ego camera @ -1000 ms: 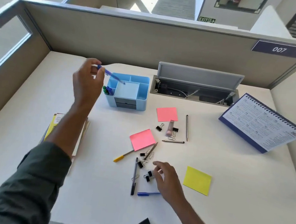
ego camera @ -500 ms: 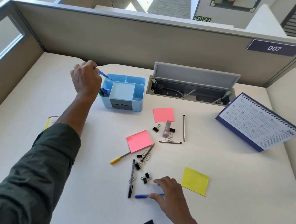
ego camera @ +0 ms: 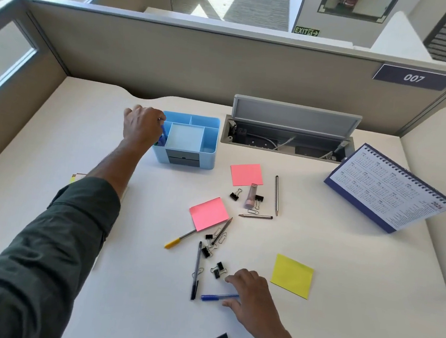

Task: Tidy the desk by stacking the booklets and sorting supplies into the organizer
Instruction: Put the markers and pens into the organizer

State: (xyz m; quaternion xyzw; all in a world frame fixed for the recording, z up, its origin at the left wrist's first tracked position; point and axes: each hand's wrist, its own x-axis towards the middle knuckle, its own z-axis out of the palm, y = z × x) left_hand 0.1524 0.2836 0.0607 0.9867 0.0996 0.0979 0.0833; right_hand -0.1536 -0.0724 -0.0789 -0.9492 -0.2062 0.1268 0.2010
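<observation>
Blue plastic marked the step in hand: the left hand (ego camera: 141,125) pinched a blue pen (ego camera: 163,133) and was lowering it into the left slot of the organizer (ego camera: 189,141), lower than a second before. Further right, the right hand (ego camera: 252,294), which had slid nearer, closed its fingers on another blue pen (ego camera: 217,297) lying on the table (ego camera: 343,262). Next, I judged, came letting go at the slot and lifting that second pen.

left hand (ego camera: 142,124) holds pen in organizer (ego camera: 191,149); right hand (ego camera: 252,294) on blue pen (ego camera: 216,297).
</observation>
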